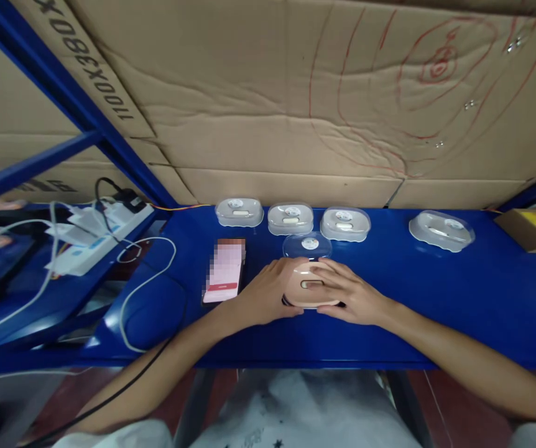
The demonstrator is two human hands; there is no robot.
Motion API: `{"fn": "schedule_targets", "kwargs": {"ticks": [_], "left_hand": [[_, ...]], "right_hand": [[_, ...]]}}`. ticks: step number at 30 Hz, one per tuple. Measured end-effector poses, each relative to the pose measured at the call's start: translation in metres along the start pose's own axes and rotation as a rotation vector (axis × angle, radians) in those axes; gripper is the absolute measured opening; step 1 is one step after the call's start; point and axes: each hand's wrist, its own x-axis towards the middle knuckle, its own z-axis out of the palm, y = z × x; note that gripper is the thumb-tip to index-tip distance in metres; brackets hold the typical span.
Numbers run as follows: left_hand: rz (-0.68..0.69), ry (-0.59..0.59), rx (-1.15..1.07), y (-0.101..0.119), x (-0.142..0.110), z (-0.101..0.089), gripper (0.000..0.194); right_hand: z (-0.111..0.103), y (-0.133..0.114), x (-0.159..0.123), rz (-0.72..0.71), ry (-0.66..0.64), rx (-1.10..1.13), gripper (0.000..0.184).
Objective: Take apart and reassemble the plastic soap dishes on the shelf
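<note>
Both my hands are wrapped round a peach-coloured rounded box [312, 297] above the near part of the blue table. My left hand [268, 291] grips its left side. My right hand [355, 294] holds its right side, fingers lying over the top near a small pale oval. Just behind the box lies a clear plastic cover [296, 247] with a round white label. Farther back stand similar pale boxes under clear covers: one at the left [239, 214], two behind my hands, the nearer-centre box [290, 221] and its neighbour [345, 225].
Left of my hands lies a phone [225, 274] with its screen lit. Another covered box [441, 231] stands at the right, near an open cardboard carton [531, 230]. A white power strip [104, 239] and loose cables occupy the left. A cardboard wall [249, 143] closes the back.
</note>
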Motion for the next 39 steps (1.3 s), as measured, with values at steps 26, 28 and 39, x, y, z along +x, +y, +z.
{"fn": "schedule_targets", "kwargs": {"ticks": [26,28,39], "left_hand": [[0.07,0.328,-0.068,0.007,-0.003,0.027,0.095],[0.084,0.448,0.1,0.018,-0.008,0.032,0.076],[0.607,-0.055,0.314,0.044,-0.012,0.047,0.064]], "right_hand": [[-0.014,0.008,0.008,0.025,0.359,0.2,0.05],[-0.015,0.006,0.008,0.105,0.411,0.211,0.048],[-0.032,0.013,0.012,0.236,0.421,0.164,0.038]]}}
